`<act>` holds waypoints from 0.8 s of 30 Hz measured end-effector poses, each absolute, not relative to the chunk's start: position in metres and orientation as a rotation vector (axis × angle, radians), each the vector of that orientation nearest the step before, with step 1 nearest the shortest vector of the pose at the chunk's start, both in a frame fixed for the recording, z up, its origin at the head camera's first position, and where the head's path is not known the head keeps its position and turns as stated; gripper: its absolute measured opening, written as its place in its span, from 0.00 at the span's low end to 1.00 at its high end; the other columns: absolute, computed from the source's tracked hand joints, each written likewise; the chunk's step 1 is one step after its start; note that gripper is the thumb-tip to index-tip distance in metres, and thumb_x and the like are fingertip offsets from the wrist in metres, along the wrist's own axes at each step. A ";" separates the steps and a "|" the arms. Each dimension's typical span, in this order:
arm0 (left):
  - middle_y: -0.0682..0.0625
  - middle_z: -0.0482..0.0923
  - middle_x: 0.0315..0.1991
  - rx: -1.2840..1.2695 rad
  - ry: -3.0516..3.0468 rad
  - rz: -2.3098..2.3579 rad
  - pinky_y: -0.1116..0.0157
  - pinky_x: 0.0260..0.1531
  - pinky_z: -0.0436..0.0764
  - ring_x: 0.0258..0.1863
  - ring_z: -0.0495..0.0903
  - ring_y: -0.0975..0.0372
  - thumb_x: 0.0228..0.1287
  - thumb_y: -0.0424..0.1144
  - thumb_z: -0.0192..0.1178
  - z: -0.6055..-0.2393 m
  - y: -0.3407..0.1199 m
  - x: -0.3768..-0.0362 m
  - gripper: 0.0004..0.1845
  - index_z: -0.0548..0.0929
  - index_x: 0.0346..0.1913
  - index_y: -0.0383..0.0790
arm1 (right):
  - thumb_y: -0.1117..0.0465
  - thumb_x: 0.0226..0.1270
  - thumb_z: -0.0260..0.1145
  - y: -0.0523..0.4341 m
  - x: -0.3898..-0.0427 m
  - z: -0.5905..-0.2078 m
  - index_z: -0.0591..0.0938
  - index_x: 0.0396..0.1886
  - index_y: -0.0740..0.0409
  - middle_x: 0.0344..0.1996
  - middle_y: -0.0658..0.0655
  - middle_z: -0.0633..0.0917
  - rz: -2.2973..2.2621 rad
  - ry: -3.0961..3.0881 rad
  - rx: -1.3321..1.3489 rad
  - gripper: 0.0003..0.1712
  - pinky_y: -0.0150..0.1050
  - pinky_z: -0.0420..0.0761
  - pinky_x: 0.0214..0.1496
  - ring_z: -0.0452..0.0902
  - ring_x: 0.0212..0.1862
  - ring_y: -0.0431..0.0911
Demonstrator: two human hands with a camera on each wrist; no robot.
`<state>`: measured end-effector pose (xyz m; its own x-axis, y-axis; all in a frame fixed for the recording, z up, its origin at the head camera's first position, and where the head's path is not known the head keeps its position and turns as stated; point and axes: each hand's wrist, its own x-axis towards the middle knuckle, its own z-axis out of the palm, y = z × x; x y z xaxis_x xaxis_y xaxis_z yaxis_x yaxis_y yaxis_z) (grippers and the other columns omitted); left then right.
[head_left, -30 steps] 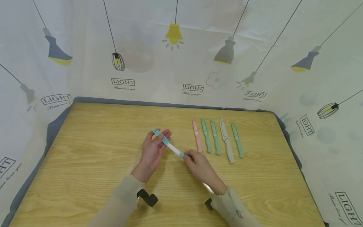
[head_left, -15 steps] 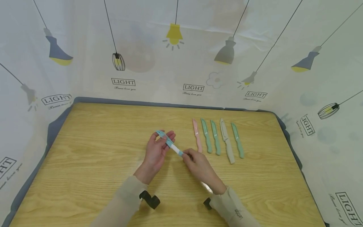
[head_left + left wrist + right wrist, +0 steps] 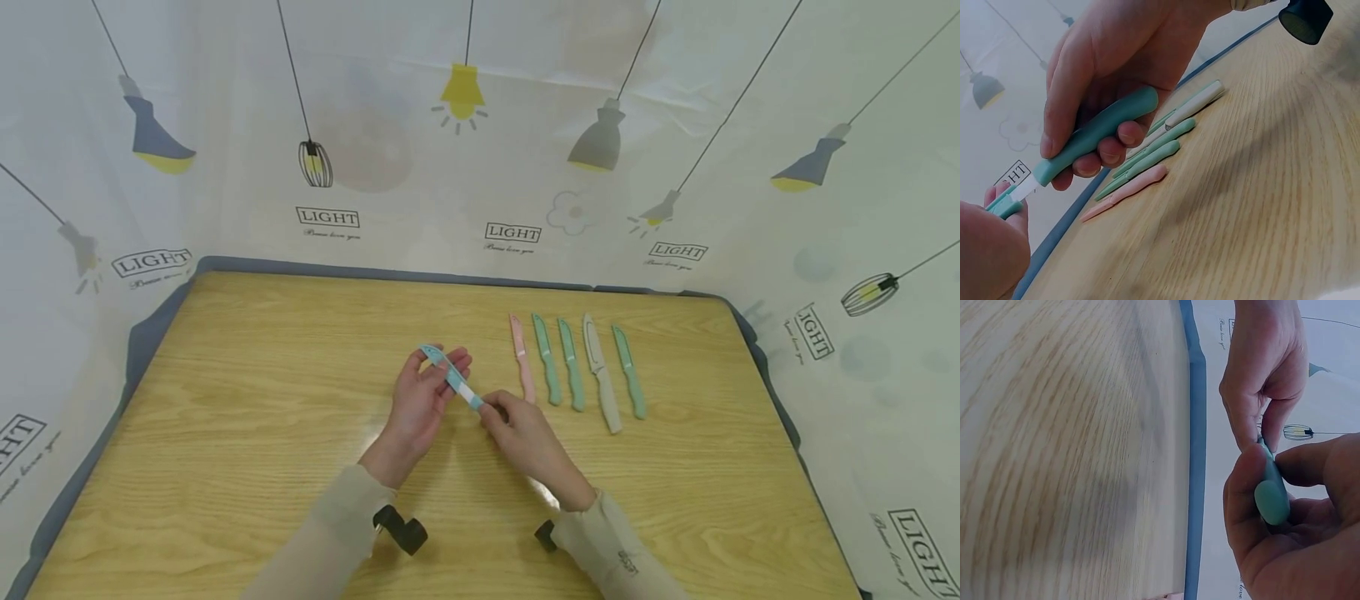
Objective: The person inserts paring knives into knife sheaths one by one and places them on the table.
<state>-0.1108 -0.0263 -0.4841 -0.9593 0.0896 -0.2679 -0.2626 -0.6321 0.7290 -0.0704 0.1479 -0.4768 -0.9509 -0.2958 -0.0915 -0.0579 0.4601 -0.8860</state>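
Note:
Above the table, both hands are on one light-blue sheathed knife. My left hand (image 3: 416,408) pinches the blue sheath (image 3: 454,379) between thumb and fingers, its palm turned upward. A short stretch of white blade (image 3: 466,391) shows between sheath and handle, also plain in the left wrist view. My right hand (image 3: 532,442) grips the blue-green handle (image 3: 1100,134), thumb along one side and fingers curled beneath. In the right wrist view the rounded handle end (image 3: 1272,500) points toward the camera. Most of the handle is hidden by the right hand in the head view.
Right of the hands, several knives lie side by side on the wooden table (image 3: 262,375): a pink knife (image 3: 518,342), green ones such as the rightmost green knife (image 3: 628,371), and a larger cream knife (image 3: 603,379). A lamp-printed curtain (image 3: 420,217) surrounds the table.
My left hand has moved right with the sheath, toward the right hand. Less white blade shows between sheath and handle. The right hand has barely shifted; the other knives lie as before.

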 end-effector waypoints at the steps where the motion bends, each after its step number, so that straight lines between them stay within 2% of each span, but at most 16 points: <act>1: 0.36 0.78 0.60 -0.302 1.241 2.651 0.59 0.65 0.80 0.58 0.83 0.54 0.81 0.25 0.44 -0.484 -0.026 -0.111 0.15 0.63 0.66 0.34 | 0.60 0.83 0.57 0.148 -0.071 -0.477 0.82 0.50 0.70 0.26 0.63 0.82 -1.492 2.476 -0.313 0.15 0.30 0.72 0.21 0.72 0.23 0.39; 10: 0.41 0.79 0.54 -0.267 1.264 2.624 0.59 0.64 0.80 0.56 0.84 0.54 0.81 0.25 0.44 -0.486 -0.024 -0.108 0.16 0.64 0.65 0.35 | 0.61 0.82 0.57 0.147 -0.071 -0.476 0.82 0.49 0.71 0.26 0.63 0.82 -1.509 2.462 -0.288 0.15 0.29 0.72 0.22 0.73 0.23 0.40; 24: 0.42 0.80 0.53 -0.250 1.285 2.604 0.60 0.63 0.81 0.55 0.84 0.55 0.81 0.25 0.44 -0.487 -0.018 -0.106 0.15 0.64 0.65 0.33 | 0.60 0.82 0.58 0.143 -0.074 -0.475 0.83 0.48 0.70 0.25 0.60 0.82 -1.530 2.479 -0.249 0.15 0.30 0.72 0.23 0.73 0.24 0.41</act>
<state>-0.1060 -0.0178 -0.4875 -0.9597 0.1267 -0.2509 -0.2762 -0.5904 0.7584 -0.0736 0.1428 -0.4755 -0.9619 -0.2561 -0.0956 -0.0294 0.4445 -0.8953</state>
